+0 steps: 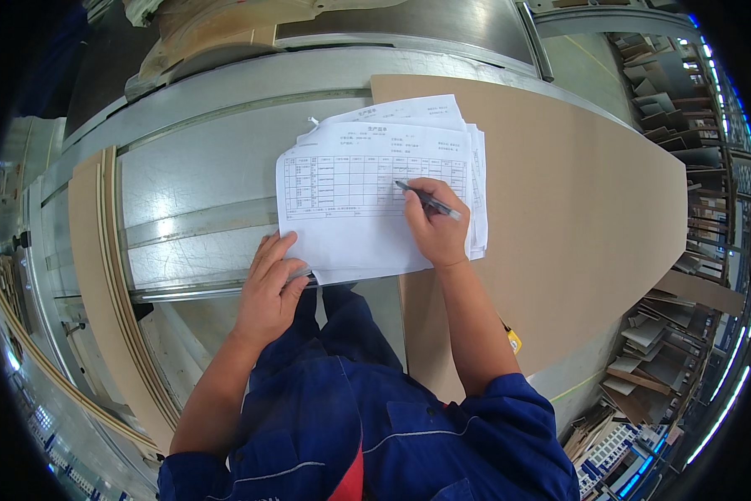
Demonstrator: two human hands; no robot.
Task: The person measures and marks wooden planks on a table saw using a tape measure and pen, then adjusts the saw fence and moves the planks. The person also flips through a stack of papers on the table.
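Observation:
A stack of printed paper forms [350, 244] lies partly on a metal machine table [194, 163] and partly on a large brown board [557, 206]. The top sheet bears a table and writing. Between the fingers of my right hand [439, 225] is a dark pen [435, 201], its tip at the right part of the printed table. My left hand [272, 285] rests at the lower left corner of the papers, over the table's front edge. Its fingers are slightly bent and partly spread; whether they pinch the sheet's edge I cannot tell.
Several narrow board strips [109, 250] lie across the left of the table. A yellow tape measure [514, 341] shows beside my right forearm. Racks with panel offcuts [651, 338] line the right side. A metal rail [535, 44] stands at the back.

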